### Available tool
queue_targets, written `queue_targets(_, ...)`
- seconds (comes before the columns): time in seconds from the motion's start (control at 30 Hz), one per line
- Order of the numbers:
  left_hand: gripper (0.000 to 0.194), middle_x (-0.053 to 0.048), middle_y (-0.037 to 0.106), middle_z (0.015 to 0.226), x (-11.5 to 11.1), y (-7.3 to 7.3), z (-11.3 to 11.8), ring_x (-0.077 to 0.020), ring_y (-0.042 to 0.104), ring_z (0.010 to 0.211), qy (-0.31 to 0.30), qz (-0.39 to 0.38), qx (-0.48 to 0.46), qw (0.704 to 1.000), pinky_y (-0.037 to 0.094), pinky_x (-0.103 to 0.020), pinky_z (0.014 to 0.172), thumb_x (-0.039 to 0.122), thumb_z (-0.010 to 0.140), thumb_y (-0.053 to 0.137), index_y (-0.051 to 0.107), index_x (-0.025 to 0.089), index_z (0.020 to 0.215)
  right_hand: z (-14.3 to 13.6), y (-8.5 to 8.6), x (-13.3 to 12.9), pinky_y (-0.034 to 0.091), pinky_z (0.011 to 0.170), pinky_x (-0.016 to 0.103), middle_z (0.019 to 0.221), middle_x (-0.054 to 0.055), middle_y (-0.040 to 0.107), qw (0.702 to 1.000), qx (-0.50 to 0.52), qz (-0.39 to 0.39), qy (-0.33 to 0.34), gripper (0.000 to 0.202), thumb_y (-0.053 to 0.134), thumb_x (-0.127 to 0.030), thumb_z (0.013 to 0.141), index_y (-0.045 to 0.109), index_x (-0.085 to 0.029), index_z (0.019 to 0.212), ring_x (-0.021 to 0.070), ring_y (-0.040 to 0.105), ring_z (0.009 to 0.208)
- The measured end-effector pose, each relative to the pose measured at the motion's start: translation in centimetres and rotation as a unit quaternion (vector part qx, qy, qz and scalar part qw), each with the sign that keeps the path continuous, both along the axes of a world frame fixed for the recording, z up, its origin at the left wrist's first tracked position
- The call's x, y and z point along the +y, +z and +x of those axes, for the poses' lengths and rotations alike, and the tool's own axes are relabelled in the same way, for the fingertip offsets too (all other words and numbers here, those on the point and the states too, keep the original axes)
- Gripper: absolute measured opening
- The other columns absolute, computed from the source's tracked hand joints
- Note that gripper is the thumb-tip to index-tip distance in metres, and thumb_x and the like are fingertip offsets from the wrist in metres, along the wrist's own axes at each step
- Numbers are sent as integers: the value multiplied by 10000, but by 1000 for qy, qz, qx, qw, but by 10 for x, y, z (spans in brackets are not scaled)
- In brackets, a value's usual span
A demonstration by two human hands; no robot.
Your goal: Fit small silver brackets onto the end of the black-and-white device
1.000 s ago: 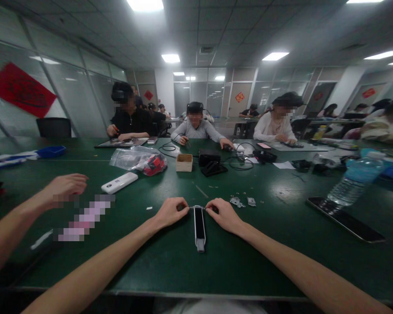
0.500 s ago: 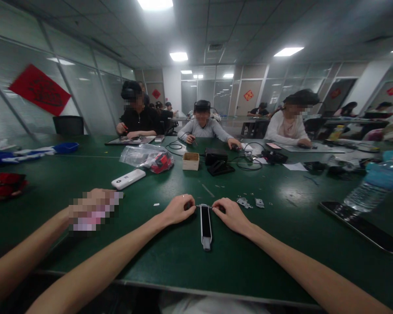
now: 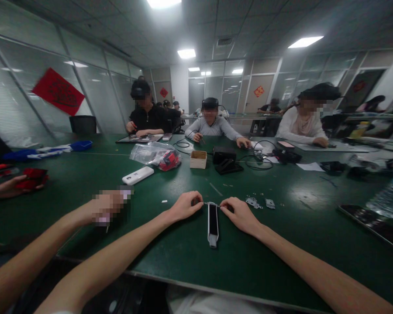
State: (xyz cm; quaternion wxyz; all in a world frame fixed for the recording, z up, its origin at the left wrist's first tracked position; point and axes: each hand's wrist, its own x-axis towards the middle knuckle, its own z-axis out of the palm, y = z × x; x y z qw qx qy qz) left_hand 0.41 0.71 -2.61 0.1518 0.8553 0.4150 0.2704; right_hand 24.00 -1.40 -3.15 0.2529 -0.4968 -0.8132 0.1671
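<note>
A narrow device (image 3: 212, 223) with a black face and a pale frame lies on the green table, its grey end pointing toward me. Across its far end runs a thin dark strip, too small to make out well. My left hand (image 3: 186, 206) is closed, thumb and fingers pinching the strip's left end. On the other side, my right hand (image 3: 238, 214) pinches the right end, its fingers curled. Several small grey metal parts (image 3: 254, 202) lie just right of my right hand. A tiny white piece (image 3: 164, 201) rests left of my left hand.
Another person's forearm (image 3: 49, 237) reaches in close on my left. Ahead are a white oblong device (image 3: 138, 175), a plastic bag (image 3: 155, 155), a small box (image 3: 198, 160) and a black stand (image 3: 227, 165). A phone (image 3: 373, 226) and a water bottle (image 3: 388, 196) are at right.
My view has turned slightly left, so the scene sits further right. Both my hands keep their pinch at the device's far end. The neighbour's hand at left has shifted a little.
</note>
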Motion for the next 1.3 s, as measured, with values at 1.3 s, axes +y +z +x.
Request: queue_targets(1.3,108,11,655,802,6,-1,-1,-132,574,700,-5,-86,-60,994,447,-234,683,237,797,617,641,161,870,2,0,0,448,742,315,893,55,622,1000,13,12,23,160,506,-243,871,643,-170,910,177,545,828)
